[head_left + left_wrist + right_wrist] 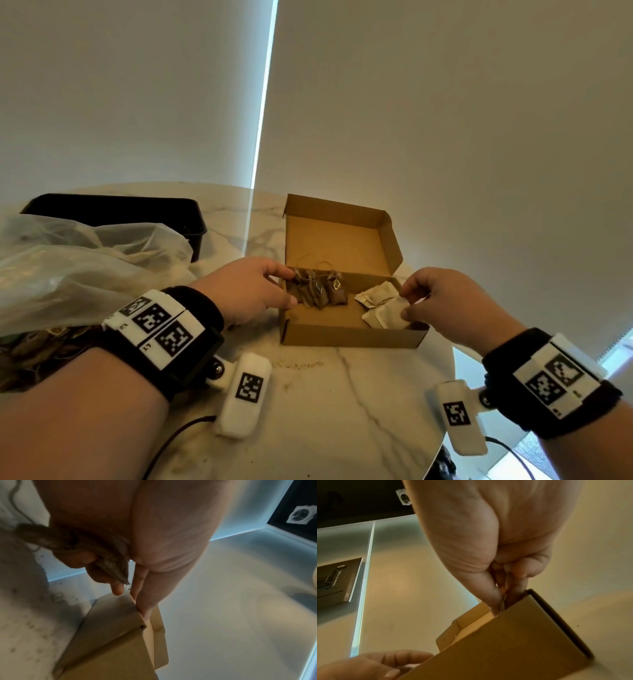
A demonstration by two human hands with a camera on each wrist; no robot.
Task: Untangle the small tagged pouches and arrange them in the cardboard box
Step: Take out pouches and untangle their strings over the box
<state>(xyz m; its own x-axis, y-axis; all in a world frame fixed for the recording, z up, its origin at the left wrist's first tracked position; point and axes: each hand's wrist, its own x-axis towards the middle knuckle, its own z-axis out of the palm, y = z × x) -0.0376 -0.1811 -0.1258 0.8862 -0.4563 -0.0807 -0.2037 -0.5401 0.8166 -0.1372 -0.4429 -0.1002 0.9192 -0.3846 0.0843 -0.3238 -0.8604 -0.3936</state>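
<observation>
Step in hand, as I judge it: placing pouches in the box [352, 337]. To do it well, set each pouch down flat or upright beside its own kind, keep strings from crossing, and release one hand at a time so the row does not topple.

Left hand [251, 291] is at the box's left end, thumb and fingers pinching the outermost of the brown pouches [320, 291]; the left wrist view shows a brown pouch tucked under curled fingers. Right hand [445, 301] is at the box's right end, thumb and forefinger pinching a pale pouch [385, 313]; the right wrist view shows the pinch just above the box wall.

Box sits open on the tabletop [342, 394], lid flap standing at the far side. Inside: brown pouches with tags and strings in an upright cluster at the left end, pale flat pouches overlapping at the right end, bare floor between and in front.

Left of the box: a black tray [113, 209], contents hidden, and nearer a crumpled plastic bag [78, 267]. Below the bag lies a dark heap, likely more pouches, too blurred to tell.
</observation>
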